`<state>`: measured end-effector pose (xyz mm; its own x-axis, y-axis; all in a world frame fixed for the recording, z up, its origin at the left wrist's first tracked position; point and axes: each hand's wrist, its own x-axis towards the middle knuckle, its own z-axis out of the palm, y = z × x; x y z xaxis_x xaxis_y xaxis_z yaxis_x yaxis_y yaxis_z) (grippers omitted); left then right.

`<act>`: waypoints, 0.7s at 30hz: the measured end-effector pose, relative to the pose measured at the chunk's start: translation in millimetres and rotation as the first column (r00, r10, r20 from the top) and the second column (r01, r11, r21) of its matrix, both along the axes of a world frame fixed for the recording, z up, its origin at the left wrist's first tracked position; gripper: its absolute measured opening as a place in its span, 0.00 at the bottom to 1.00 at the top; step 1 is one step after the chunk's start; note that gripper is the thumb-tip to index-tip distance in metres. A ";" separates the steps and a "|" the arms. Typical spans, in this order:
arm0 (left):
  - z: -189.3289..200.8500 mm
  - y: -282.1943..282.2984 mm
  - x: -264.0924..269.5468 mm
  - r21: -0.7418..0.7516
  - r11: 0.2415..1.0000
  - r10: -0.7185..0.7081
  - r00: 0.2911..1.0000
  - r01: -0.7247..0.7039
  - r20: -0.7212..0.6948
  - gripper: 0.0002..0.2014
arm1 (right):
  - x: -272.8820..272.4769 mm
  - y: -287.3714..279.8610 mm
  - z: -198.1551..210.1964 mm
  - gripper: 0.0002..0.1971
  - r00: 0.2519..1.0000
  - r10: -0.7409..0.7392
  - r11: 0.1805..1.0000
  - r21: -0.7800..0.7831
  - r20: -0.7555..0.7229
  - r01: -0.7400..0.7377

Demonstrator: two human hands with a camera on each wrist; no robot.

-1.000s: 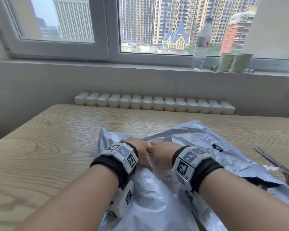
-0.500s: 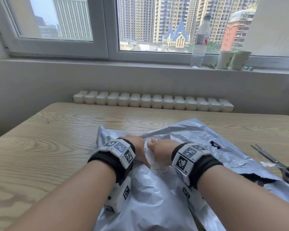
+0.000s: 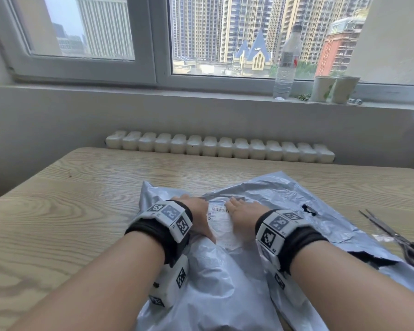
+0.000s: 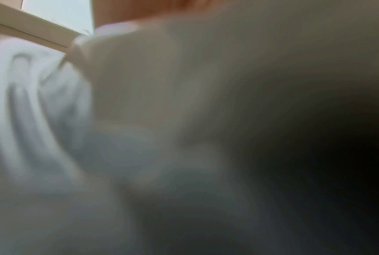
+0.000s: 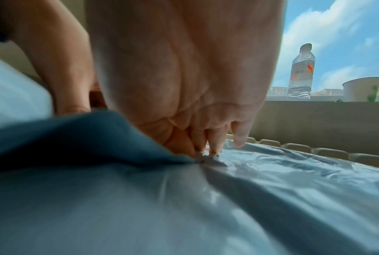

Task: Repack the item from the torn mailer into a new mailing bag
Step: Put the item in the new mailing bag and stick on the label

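Fingers point(image 5: 214, 145) of right hand point(image 3: 243, 212) lie straight, pressing down on grey bag point(image 3: 215, 278); left hand point(image 3: 196, 216) flat beside it. Label point(image 3: 219, 217) lies between them, long axis running away. Torn mailer point(image 3: 344, 230) under, right.

Under both hands lies a mailing bag point(image 3: 215, 278) of thin grey plastic film, glossy and creased, catching soft highlights; between the hands a white paper label point(image 3: 221, 225) looks matt and wrinkled. The surface point(image 3: 58, 223) to the left of the hands is pale wood with a visible grain and a dull, smooth finish. To the right of the hands, scissors point(image 3: 397, 240) seem to be bare shiny metal, though the edge of the view blurs them.
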<state>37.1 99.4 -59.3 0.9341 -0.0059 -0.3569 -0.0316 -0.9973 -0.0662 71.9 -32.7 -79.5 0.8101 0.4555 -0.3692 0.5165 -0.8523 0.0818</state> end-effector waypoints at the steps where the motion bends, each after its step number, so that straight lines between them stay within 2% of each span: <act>1: 0.0 3.7 -0.6 -0.040 0.999 0.004 1.000 -0.003 0.018 0.36 | 2.9 0.6 -0.1 0.40 1.000 -0.014 1.000 0.005 -0.005 0.014; 4: -2.9 16.3 -6.2 -0.252 0.967 0.077 0.988 -0.041 0.135 0.21 | 2.1 -1.8 6.4 0.39 1.000 -0.005 1.000 0.017 -0.009 0.005; 6: -4.8 18.9 -10.7 -0.230 0.973 0.058 0.974 -0.006 0.217 0.16 | -6.6 -6.6 10.8 0.37 0.997 0.055 0.996 0.067 0.046 -0.058; 8: -3.1 17.7 -12.6 -0.157 0.987 -0.007 0.983 0.036 0.185 0.14 | -20.0 -6.7 16.5 0.32 0.984 0.151 0.977 0.139 0.095 -0.164; 11: -1.6 14.5 -12.3 -0.109 0.994 -0.021 0.999 0.024 0.036 0.19 | -35.0 5.3 19.5 0.24 0.951 0.293 0.942 0.145 0.096 -0.304; 14: -3.6 14.1 -12.0 -0.037 0.998 -0.043 0.998 0.042 -0.036 0.23 | -42.1 10.8 13.5 0.21 0.956 0.282 0.953 0.090 0.076 -0.288; 17: -4.0 10.6 -12.6 -0.014 1.000 -0.028 0.999 0.027 -0.026 0.22 | -48.9 5.4 8.2 0.26 0.952 0.292 0.948 0.101 0.092 -0.300; 21: 1.9 6.0 -19.0 -0.051 0.999 -0.007 1.000 0.007 -0.005 0.31 | -51.1 4.5 11.3 0.23 0.956 0.289 0.954 0.068 0.054 -0.292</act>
